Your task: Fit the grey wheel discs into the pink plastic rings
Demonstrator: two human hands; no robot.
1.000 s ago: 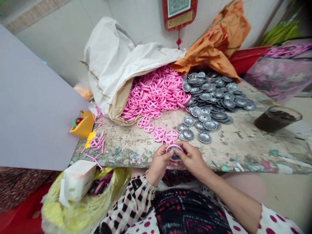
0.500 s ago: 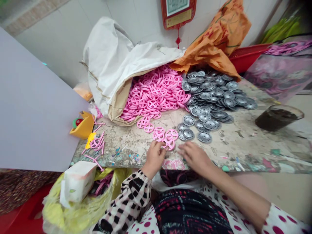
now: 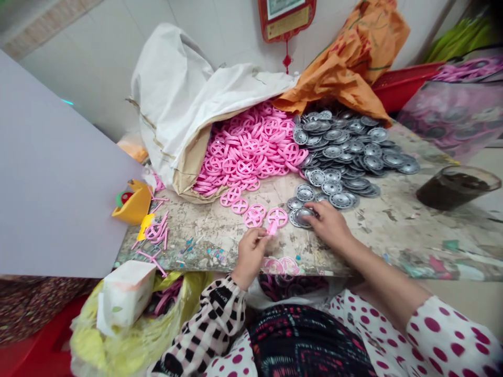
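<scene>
My left hand [image 3: 252, 252] pinches a pink spoked wheel [image 3: 272, 228], tilted nearly edge-on just above the table. My right hand [image 3: 328, 224] reaches over a few loose grey discs, its thumb and fingers closed on the edge of a grey wheel disc [image 3: 303, 215] that overlaps another one. Between the hands and the heaps lie loose pink wheels, one of them [image 3: 277, 217] just beyond my left fingertips. Behind them spreads a heap of pink wheels [image 3: 245, 149] next to a heap of grey discs [image 3: 349, 149].
A white sack [image 3: 168, 99] and an orange sack [image 3: 349, 63] lie behind the heaps. A glass of dark liquid [image 3: 451, 191] stands at the right. Pink sticks [image 3: 157, 230] and a yellow piece [image 3: 135, 204] lie left. A yellow bag [image 3: 90, 340] sits below the table edge.
My left hand has lifted a pink wheel off the table and tilted it. My right hand has moved forward and right, from bare table onto a grey disc.
</scene>
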